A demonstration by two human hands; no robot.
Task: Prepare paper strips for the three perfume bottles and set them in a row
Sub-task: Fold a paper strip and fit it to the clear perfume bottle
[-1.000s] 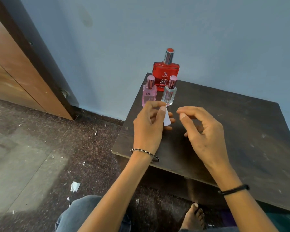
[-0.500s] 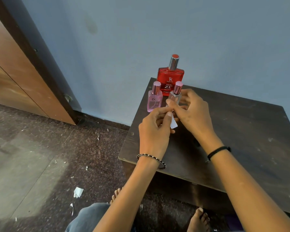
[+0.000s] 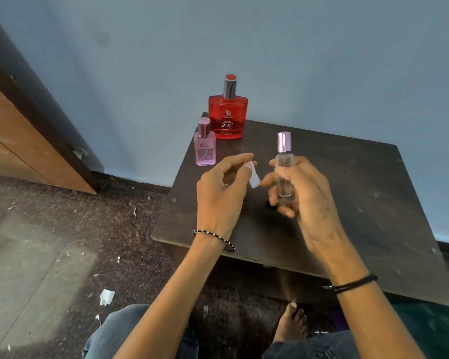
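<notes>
My right hand [image 3: 306, 200] grips a small clear perfume bottle [image 3: 285, 177] with a pink metallic cap, held upright above the dark wooden table [image 3: 347, 203]. My left hand [image 3: 221, 193] pinches a small white paper strip [image 3: 253, 177] between thumb and fingers, just left of the clear bottle. A pink perfume bottle [image 3: 204, 149] stands at the table's far left corner. Behind it, against the wall, stands a larger red perfume bottle [image 3: 228, 115] with a silver cap.
The table sits against a blue wall [image 3: 296, 47]. A wooden door [image 3: 16, 141] is at the left. Paper scraps [image 3: 106, 296] lie scattered on the speckled floor. My knees and a bare foot [image 3: 290, 322] are below the table's near edge.
My right hand reached to the clear bottle beside the pink one, took hold of it and lifted it away to the right. My left hand kept the paper strip.
</notes>
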